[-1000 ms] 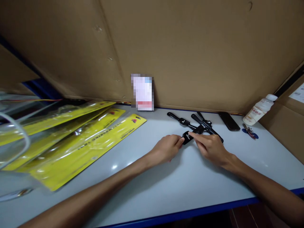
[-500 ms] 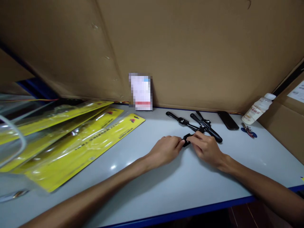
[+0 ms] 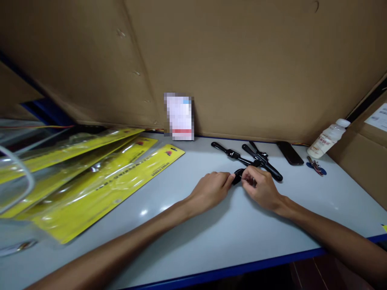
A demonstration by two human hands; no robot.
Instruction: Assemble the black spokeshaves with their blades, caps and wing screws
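Left hand (image 3: 211, 190): it rests on the bench (image 3: 211, 237), and its fingers (image 3: 227, 180) pinch the near end of the small black piece (image 3: 237, 176).
Right hand (image 3: 262, 188): its fingers (image 3: 247, 177) are curled over the same black piece from the right side, grasping it; both hands meet on it.
Small black piece: it lies low on the bench between the two hands, mostly covered, so its exact shape I cannot tell.
Black tools (image 3: 256, 160): several long black handles lie crossed just behind the right hand, one more (image 3: 226, 151) a little to the left.
Yellow packages (image 3: 99, 181): flat cards in clear plastic, spread over the left part of the bench, well apart from the hands.
Phone (image 3: 290, 153): dark, lying flat near the cardboard wall (image 3: 242, 68).
Bottle (image 3: 328, 139): white, tilted against the cardboard at the right corner, with keys (image 3: 315, 166) just beside it.
Blurred card (image 3: 180, 117): it stands upright against the cardboard wall.
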